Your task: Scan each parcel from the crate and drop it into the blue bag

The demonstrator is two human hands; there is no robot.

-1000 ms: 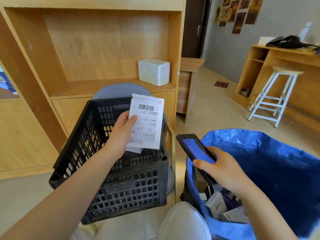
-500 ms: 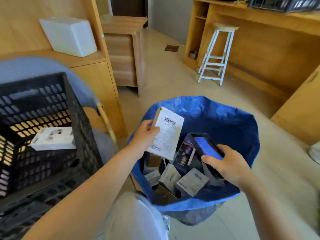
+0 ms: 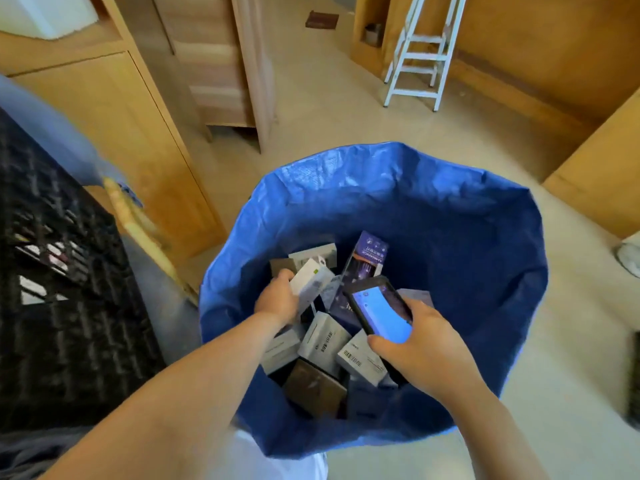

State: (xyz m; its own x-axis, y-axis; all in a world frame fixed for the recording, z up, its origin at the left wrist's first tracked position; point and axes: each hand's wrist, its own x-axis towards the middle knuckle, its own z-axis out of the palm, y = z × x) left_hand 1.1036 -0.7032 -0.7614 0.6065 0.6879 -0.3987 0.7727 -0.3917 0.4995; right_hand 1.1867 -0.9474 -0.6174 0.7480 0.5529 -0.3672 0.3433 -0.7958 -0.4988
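Observation:
The blue bag (image 3: 450, 216) stands open on the floor in front of me, with several boxed parcels piled inside. My left hand (image 3: 277, 299) reaches down into the bag and grips a white parcel (image 3: 310, 280) just above the pile. My right hand (image 3: 426, 344) holds a black phone scanner (image 3: 379, 311) with a lit blue screen over the bag's near side. The black plastic crate (image 3: 62, 289) sits at the left edge, blurred, with light parcels showing through its slats.
Wooden cabinets (image 3: 114, 123) stand behind the crate and a white step stool (image 3: 420, 64) at the back. More wooden furniture (image 3: 602, 168) flanks the bag on the right. Beige floor surrounds the bag.
My view swung right and down from the crate to the bag. My left hand carried the white parcel from above the crate down into the bag. The phone stayed in my right hand.

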